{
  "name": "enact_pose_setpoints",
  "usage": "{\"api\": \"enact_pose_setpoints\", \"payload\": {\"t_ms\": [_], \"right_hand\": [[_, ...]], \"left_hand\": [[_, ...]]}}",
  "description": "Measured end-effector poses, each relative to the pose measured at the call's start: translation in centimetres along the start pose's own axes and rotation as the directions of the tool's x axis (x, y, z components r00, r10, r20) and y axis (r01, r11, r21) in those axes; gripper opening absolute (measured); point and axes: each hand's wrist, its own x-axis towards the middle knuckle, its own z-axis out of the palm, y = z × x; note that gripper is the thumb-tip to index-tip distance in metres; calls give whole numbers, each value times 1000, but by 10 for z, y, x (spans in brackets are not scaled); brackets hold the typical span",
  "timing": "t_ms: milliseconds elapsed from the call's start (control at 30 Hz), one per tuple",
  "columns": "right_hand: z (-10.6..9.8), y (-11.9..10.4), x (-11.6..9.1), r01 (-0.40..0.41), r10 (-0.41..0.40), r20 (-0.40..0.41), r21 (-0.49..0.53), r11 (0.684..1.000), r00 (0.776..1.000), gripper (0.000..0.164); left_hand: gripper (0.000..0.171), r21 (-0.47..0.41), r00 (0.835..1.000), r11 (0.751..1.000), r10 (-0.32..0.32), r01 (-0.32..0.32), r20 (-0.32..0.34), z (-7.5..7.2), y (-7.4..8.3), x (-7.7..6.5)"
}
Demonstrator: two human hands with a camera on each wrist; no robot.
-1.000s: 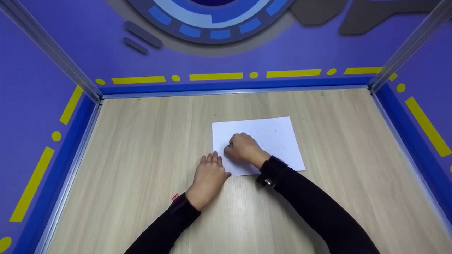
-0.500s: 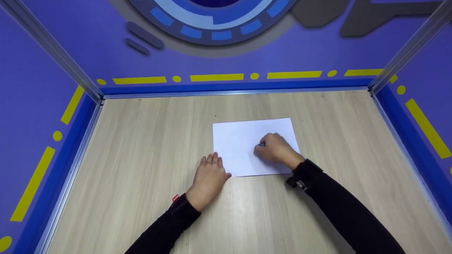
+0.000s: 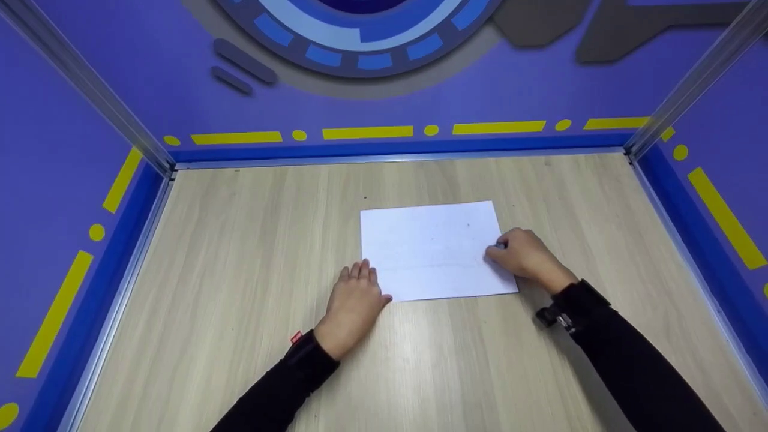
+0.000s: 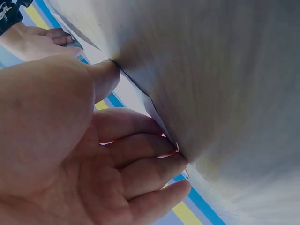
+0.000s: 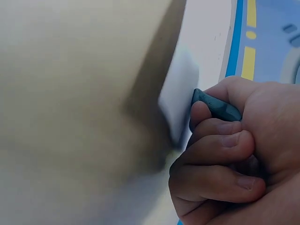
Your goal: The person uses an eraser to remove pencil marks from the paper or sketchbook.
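Note:
A white sheet of paper (image 3: 429, 231) lies on the wooden table, with a faint line and a few small specks on it. My left hand (image 3: 353, 309) rests flat at its lower left corner, fingers extended and thumb on the near edge; the left wrist view shows the fingertips right at the paper's rim. At the sheet's right edge, my right hand (image 3: 531, 255) grips a small dark teal eraser (image 5: 218, 108), pinched between thumb and curled index finger. Most of the eraser is hidden by the fingers in the head view.
The light wooden table (image 3: 240, 258) is bordered by metal rails and purple-blue panels (image 3: 372, 108) with yellow dashes at the back and both sides. Crumb-like specks dot the tabletop.
My right hand has swept rightward across the paper with the eraser, from near the left hand to the right edge. The left hand and the paper have stayed in place.

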Motion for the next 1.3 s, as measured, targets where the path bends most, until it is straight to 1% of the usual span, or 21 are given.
{"api": "enact_pose_setpoints", "payload": {"t_ms": [200,400,500,600,700,767,833,933,1033,1167,1300], "right_hand": [[-2,2,-2,15,-15,-14,-16,1000,1000,40],[-2,-1,-4,5,-5,-19,-29,1000,1000,37],[-1,-2,-6,-7,6,-35,-29,1000,999,38],[1,-4,-6,-4,4,-54,-1,1000,999,40],[7,-12,-4,32,-29,-62,52,998,998,41],[13,-23,-1,63,-59,-60,74,995,996,43],[19,-38,2,98,-93,-60,81,992,994,45],[31,-68,8,162,-158,-56,65,985,986,45],[48,-103,15,209,-207,-45,41,977,977,39],[72,-146,23,222,-222,-7,-2,975,975,35],[89,-178,29,242,-241,33,-41,969,970,39]], "left_hand": [[72,-17,1000,1000,-6,6,-12,0,0,-1],[72,-20,1000,1000,-13,12,-26,0,2,0],[72,-10,1000,1000,-7,6,-27,1,3,1],[72,-3,1000,1000,-5,5,-24,1,3,2],[71,-3,1000,1000,-11,11,-21,1,3,1],[71,-4,1000,1000,-11,11,-16,1,2,1],[72,-9,1000,1000,-7,7,-9,1,2,0],[72,-18,1000,1000,-7,7,7,0,1,-1],[73,-30,1000,999,-13,13,17,0,0,-1],[73,-31,1000,999,-9,9,1,0,0,-1],[73,-20,999,1000,-3,2,-52,2,1,-1]]}}
